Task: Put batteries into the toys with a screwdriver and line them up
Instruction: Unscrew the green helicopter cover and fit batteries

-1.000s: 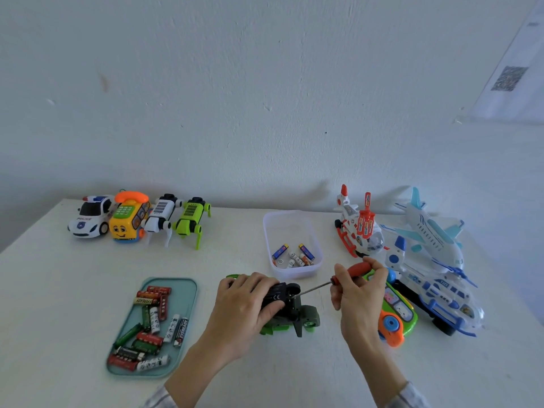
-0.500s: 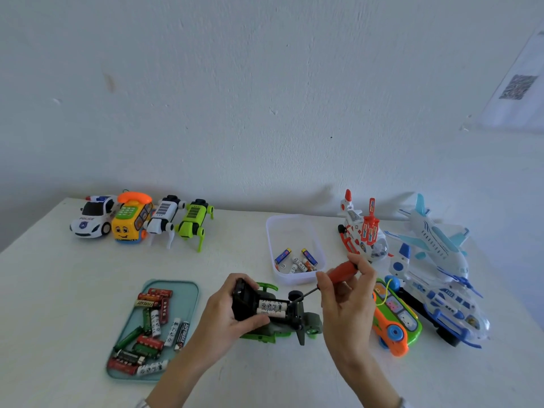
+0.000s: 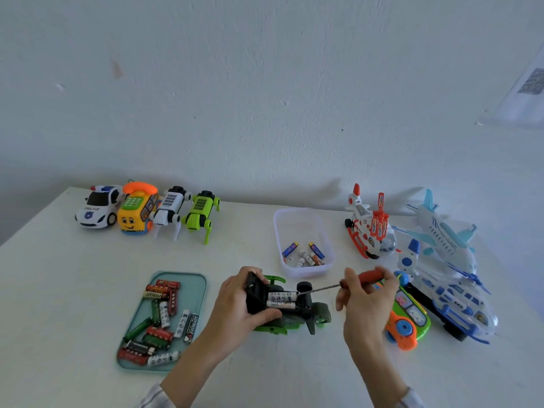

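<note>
A green and black toy car (image 3: pixel 294 315) lies upside down in the middle of the table. My left hand (image 3: pixel 238 307) grips its left end, where the black battery cover (image 3: pixel 255 294) stands open. Two white batteries (image 3: pixel 281 300) show in the compartment. My right hand (image 3: pixel 363 301) holds a red-handled screwdriver (image 3: pixel 357 280), and its metal tip touches the right end of the batteries.
A teal tray (image 3: pixel 194 285) with several batteries lies at the left. A clear tub (image 3: pixel 278 228) with a few batteries stands behind the car. A police car (image 3: pixel 98 206), phone bus (image 3: pixel 137 212) and two robot dogs (image 3: pixel 185 213) line the back left. A helicopter (image 3: pixel 369 228), planes (image 3: pixel 441 260) and an orange-green toy (image 3: pixel 407 322) crowd the right.
My left hand has lifted the black cover open, baring the batteries. My right hand has brought the screwdriver tip down onto the batteries' right end.
</note>
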Motion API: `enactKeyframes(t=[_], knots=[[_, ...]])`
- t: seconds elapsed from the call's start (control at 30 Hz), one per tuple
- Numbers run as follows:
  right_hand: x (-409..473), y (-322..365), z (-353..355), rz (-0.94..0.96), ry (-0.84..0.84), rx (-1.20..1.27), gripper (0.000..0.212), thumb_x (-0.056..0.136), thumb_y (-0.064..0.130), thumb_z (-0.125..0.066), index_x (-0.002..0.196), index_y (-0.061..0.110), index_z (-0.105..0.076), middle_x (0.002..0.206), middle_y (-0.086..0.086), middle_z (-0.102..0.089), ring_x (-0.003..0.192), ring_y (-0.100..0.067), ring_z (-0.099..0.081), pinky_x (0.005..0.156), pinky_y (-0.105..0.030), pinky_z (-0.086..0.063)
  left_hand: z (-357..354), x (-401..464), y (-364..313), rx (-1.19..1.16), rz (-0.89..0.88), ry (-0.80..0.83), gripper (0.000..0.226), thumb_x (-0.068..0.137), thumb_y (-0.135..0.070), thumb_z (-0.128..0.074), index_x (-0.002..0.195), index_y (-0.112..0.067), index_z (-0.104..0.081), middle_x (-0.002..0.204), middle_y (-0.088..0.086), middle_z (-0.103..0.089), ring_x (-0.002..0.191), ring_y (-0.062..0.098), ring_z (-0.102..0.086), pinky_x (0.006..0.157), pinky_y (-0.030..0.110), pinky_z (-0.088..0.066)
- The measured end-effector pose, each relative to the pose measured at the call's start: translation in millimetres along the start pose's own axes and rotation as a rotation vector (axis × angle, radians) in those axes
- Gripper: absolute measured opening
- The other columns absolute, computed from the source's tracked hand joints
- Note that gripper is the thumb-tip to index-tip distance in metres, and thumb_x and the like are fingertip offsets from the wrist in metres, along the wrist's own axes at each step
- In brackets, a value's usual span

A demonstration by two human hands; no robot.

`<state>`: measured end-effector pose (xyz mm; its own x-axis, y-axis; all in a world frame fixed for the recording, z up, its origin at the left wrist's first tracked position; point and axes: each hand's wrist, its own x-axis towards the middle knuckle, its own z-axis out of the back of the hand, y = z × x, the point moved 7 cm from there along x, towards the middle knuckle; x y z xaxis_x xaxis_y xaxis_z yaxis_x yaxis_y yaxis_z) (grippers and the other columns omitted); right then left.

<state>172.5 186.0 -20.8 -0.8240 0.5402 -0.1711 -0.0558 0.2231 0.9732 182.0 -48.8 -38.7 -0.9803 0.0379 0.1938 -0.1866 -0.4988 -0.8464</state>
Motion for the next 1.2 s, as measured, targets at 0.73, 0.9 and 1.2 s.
enactKeyframes(t=[0.73,0.9,1.2], knots=[[-60,12,-60,0.314,0.309,-1.116,0.023,0.088,0.041,-0.059,0.075,0.025,-0.049,0.075,0.008,-0.051,0.064,-0.007,-0.045,0.046,-0.018,-0.026,-2,6,-7,-0.041,0.000,0.021,0.055,0.059,-0.064,-0.069,0.100,-0.043,-0.039,0.107,-0.029,-0.052,0.096,-0.002,-0.048,0.099,0.058,-0.039],[-50,16,-71,0.333,0.369,-0.940,0.017,0.076,0.023,-0.073,0.069,0.021,-0.057,0.060,0.004,-0.057,0.055,-0.009,-0.050,0.049,-0.026,-0.041,-1,6,-10,-0.059,-0.023,0.019,0.056,0.060,-0.064,-0.068,0.099,-0.033,-0.043,0.108,-0.030,-0.051,0.098,-0.007,-0.047,0.104,0.060,-0.032],[43,13,-64,0.309,0.147,-0.894,0.011,0.078,0.020,-0.074,0.076,0.017,-0.064,0.067,0.001,-0.062,0.064,-0.017,-0.057,0.057,-0.031,-0.047,-5,2,-5,-0.041,-0.028,0.035,0.052,0.066,-0.045,-0.079,0.096,-0.043,-0.037,0.112,-0.039,-0.054,0.108,-0.021,-0.046,0.110,0.013,0.013]])
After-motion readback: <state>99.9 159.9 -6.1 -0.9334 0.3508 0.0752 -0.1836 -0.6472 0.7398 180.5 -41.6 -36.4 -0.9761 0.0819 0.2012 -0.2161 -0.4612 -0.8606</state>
